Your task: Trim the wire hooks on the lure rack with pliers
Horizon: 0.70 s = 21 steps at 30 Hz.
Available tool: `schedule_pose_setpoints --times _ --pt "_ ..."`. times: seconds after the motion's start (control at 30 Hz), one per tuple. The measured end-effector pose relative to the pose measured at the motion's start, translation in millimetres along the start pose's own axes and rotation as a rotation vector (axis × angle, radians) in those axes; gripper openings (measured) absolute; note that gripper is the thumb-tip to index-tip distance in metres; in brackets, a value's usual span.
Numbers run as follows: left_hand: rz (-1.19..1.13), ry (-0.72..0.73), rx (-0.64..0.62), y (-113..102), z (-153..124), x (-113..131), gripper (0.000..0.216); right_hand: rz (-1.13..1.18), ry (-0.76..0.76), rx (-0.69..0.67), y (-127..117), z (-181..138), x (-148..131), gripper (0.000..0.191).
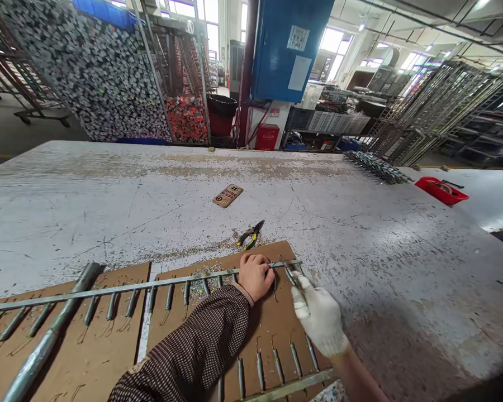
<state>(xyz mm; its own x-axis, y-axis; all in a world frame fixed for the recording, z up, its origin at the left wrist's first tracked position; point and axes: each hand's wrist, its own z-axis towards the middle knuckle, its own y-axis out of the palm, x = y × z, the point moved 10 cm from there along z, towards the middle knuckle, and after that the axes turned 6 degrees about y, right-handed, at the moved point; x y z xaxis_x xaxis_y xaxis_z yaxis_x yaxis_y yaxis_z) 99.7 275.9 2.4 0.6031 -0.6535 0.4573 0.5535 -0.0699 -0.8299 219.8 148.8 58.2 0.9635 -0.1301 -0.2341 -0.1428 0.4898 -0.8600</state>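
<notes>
A long flat metal bar (121,288) runs across the front of the table, with several grey cylindrical pieces (169,296) hanging from it, some ending in thin wire hooks. My bare left hand (255,276), in a checked sleeve, is closed over the bar near its right end. Just right of it, my right hand (318,312) wears a white glove. Its fingers are closed around a grey cylindrical piece (290,275) at the bar's end, its lower part hidden by the glove. Below lies a second bar (291,385) with similar pieces pointing upward.
Brown cardboard (272,324) lies under the bars, with a thick grey tube (52,340) at left. Beyond are yellow-and-black pliers (250,234), scattered bits and a patterned phone-shaped object (228,196). A red tray (440,191) and a pile of metal racks (377,167) sit at far right.
</notes>
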Motion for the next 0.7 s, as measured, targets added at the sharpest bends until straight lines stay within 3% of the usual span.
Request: schedule_pose_setpoints --times 0.1,0.27,0.4,0.57,0.7 --pt "-0.008 0.020 0.010 0.2 -0.5 1.5 0.025 -0.060 0.022 -0.066 7.2 -0.4 3.0 0.040" --pt "-0.010 0.023 0.008 -0.8 -1.1 2.4 0.025 0.114 -0.031 0.109 -23.3 2.7 -3.0 0.039" --pt "-0.015 0.028 0.004 -1.1 -1.4 3.6 0.025 -0.114 -0.010 -0.022 0.5 1.8 -0.5 0.040" --pt "-0.013 0.041 0.018 -0.7 -1.8 4.2 0.025 0.106 -0.023 0.109 -14.5 -0.7 -0.6 0.038" --pt "-0.002 0.039 0.015 1.4 -1.9 3.4 0.024 -0.058 -0.033 0.005 -0.2 -0.2 -1.5 0.039"
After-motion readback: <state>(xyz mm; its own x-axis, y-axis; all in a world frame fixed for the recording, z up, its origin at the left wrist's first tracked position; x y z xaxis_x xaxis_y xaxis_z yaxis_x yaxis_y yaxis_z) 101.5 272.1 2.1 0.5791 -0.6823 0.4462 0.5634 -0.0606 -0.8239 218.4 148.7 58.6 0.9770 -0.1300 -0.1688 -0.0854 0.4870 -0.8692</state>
